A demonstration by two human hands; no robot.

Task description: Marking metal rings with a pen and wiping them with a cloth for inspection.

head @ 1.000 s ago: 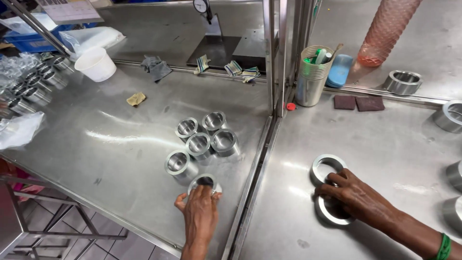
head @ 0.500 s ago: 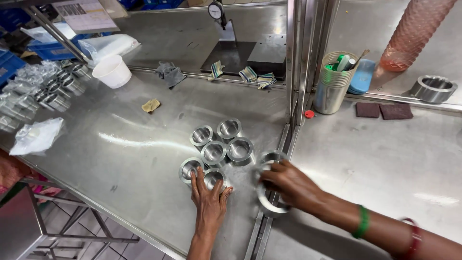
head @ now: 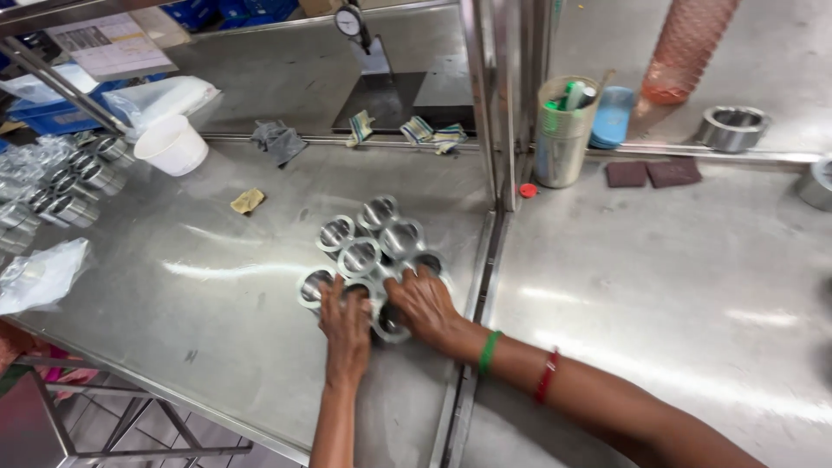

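Several short shiny metal rings (head: 360, 256) stand packed together on the left steel table (head: 217, 286), near the seam with the right table. My left hand (head: 347, 322) lies over a ring at the cluster's near edge, fingers curled on it. My right hand (head: 425, 303) reaches across the seam and grips two more rings; one ring (head: 390, 332) shows under its palm, the other ring (head: 431, 261) under its fingertips, both touching the cluster. Green and red bangles are on my right wrist.
A steel upright post (head: 485, 95) rises behind the cluster. Beyond it: a cup of pens (head: 559, 130), red cap (head: 528, 190), brown pads (head: 650, 173), larger ring (head: 732, 128), orange mesh tube (head: 689, 48). At left: white cup (head: 173, 146), more rings (head: 69, 186), plastic bag (head: 39, 273), dial gauge (head: 351, 22).
My right hand picked two rings off the right table and carried them left across the seam to the cluster. My left hand stayed on the front ring.
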